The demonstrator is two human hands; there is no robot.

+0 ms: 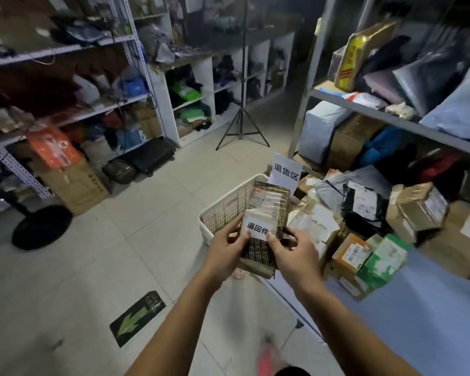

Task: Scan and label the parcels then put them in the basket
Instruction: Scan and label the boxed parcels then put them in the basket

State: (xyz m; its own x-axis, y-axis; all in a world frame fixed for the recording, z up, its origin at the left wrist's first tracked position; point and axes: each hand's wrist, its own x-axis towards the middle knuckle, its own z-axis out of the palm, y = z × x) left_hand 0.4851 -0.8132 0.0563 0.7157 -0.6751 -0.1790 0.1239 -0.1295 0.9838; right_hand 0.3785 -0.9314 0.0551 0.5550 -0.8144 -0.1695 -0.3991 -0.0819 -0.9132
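Nearest the camera: left hand (225, 244) and right hand (293, 253) both grip one dark printed parcel (258, 257), fingers curled round its side edges and thumbs pressing the lower corners of a white label (258, 226) on its face. The parcel is held in the air, just short of the basket (223, 210).

Status: labelling in hand or all but done; whether this one has been scanned cannot be told.

Beyond: the white basket already holds at least one flat parcel (269, 199); it appears to sit at the corner of the blue table (418, 308), though its base is hidden.

Right of it: a pile of parcels (364, 240), apparently waiting, so most of the task likely remains.

Clearance: the table edge runs under the right forearm, the pile crowds the basket's right side, and open floor (120, 240) lies to the left.

Farther: a paper sign (286, 170) behind the basket, and a tripod (242, 118) well back.
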